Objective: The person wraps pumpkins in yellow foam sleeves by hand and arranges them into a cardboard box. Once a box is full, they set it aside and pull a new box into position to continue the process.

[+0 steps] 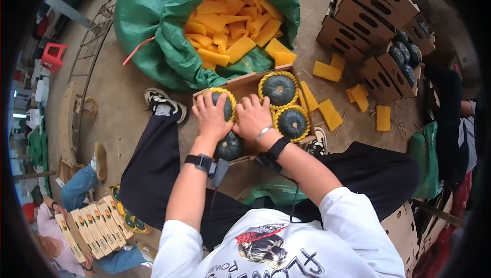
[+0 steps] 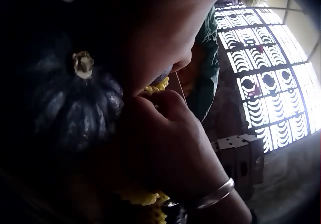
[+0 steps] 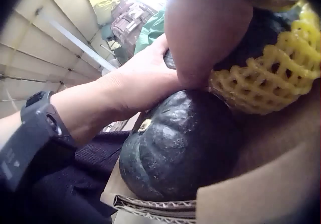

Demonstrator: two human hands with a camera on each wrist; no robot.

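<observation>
In the head view, a dark green pumpkin (image 1: 223, 108) in a yellow foam net (image 1: 232, 105) sits in the far left of a cardboard box (image 1: 240, 79). My left hand (image 1: 210, 118) grips this pumpkin from its left side, fingers curled over the top. Right beside it, my right hand (image 1: 253, 119) pinches the net's edge; the left wrist view shows its thumb and fingers bent at the yellow mesh (image 2: 158, 87). A bare pumpkin (image 3: 175, 146) lies in the near left of the box, below both hands. Two netted pumpkins (image 1: 279, 90) fill the right side.
Beyond the box stands a green sack (image 1: 169, 32) full of yellow foam nets (image 1: 220, 22). Loose nets (image 1: 330, 114) lie on the floor to the right. Stacked cartons (image 1: 358, 27) with pumpkins rise at far right. Another person (image 1: 76, 191) sits lower left by several cartons (image 1: 94, 227).
</observation>
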